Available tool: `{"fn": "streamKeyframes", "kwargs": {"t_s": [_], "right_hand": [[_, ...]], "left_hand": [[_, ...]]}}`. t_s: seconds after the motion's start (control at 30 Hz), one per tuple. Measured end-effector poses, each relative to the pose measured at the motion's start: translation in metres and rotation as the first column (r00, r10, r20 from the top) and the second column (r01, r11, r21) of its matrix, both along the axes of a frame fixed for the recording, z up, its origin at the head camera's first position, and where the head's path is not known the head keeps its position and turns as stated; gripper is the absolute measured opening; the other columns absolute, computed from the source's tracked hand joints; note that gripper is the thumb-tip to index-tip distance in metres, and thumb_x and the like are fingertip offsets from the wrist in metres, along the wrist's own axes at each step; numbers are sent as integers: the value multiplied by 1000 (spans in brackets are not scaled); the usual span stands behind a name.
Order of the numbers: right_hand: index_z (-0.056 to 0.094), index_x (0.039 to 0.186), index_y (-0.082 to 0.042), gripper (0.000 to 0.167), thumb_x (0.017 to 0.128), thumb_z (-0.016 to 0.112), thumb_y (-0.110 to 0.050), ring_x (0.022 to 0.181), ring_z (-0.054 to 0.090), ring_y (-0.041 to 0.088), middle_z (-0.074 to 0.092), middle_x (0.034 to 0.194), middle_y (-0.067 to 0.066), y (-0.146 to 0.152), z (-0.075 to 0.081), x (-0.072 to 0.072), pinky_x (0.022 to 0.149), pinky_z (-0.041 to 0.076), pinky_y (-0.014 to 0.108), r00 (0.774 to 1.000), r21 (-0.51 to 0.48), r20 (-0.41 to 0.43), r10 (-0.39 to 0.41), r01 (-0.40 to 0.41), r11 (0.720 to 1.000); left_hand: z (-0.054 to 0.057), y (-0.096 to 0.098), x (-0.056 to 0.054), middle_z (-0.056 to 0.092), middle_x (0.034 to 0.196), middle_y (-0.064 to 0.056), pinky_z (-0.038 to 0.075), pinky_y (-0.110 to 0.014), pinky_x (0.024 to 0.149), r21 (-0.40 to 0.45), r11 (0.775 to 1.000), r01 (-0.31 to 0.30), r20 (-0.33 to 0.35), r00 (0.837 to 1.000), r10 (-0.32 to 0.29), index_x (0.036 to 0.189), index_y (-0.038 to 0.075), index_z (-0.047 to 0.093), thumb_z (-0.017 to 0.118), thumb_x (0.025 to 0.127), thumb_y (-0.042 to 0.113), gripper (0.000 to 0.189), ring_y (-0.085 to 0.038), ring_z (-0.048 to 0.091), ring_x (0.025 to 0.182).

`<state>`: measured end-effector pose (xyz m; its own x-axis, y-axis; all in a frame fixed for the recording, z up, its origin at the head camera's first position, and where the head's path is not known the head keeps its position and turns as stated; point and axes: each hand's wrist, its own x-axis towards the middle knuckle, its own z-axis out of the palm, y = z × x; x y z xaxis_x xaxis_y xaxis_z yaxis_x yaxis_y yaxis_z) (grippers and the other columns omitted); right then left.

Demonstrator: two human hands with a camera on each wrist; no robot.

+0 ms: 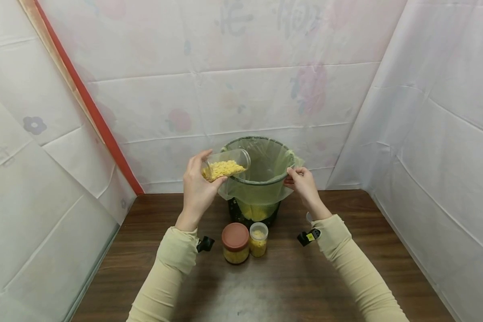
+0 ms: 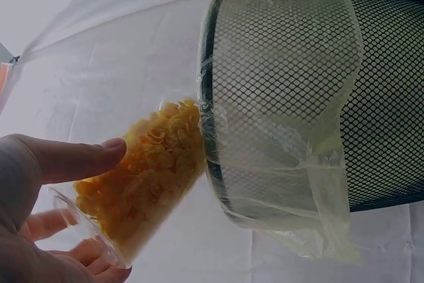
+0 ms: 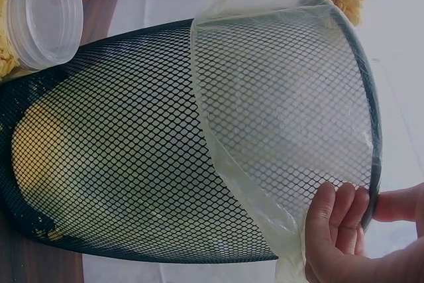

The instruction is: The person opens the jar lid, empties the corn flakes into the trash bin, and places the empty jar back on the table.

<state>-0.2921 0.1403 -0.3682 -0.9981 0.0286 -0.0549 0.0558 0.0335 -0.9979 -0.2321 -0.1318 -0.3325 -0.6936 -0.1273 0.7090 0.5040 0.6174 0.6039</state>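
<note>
My left hand (image 1: 199,188) grips a clear plastic jar (image 1: 236,155) by its base end, tilted nearly sideways with its mouth over the left rim of a mesh bin (image 1: 254,182). Yellow flakes (image 2: 149,170) fill the jar's lower side. A thin pale green plastic bag (image 2: 285,97) lines the bin and folds over its rim. At the right side of the rim, my right hand (image 1: 303,183) pinches the rim and bag between thumb and fingers. Something yellow (image 3: 41,144) shows through the mesh at the bin's bottom.
In front of the bin stand a jar with a reddish lid (image 1: 235,236) and a smaller jar with a translucent lid (image 1: 259,239), both holding yellow pieces. They stand on a dark wooden table (image 1: 261,290). White printed sheets (image 1: 153,107) hang behind and at the sides.
</note>
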Motion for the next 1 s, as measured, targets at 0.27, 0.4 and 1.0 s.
{"fn": "streamKeyframes", "kwargs": {"t_s": [0.27,0.4,1.0], "right_hand": [[46,103,-4,21,99,49,-24,73,60,9,53,89,4,-1,0,0,79,55,27,1000,0,-2,-5,5,1000],[45,103,-4,22,99,50,-24,74,60,10,53,90,5,-1,0,-1,80,55,28,1000,-4,2,-7,7,1000],[45,104,-3,23,99,50,-24,74,60,11,54,89,5,-1,-2,-2,84,55,32,1000,-1,-8,-4,4,1000]], "left_hand": [[-2,0,-1,60,116,-18,45,-44,90,51,999,-5,-1,1000,5,121,2,55,87,65,14,66,-31,56,104],[-2,-1,0,60,116,-17,46,-44,89,53,999,1,-1,1000,-1,121,4,56,87,66,15,63,-31,57,103],[-4,-5,-4,65,112,-17,49,-48,86,79,997,-18,2,1000,18,122,8,59,87,67,26,65,-32,62,101]]}}
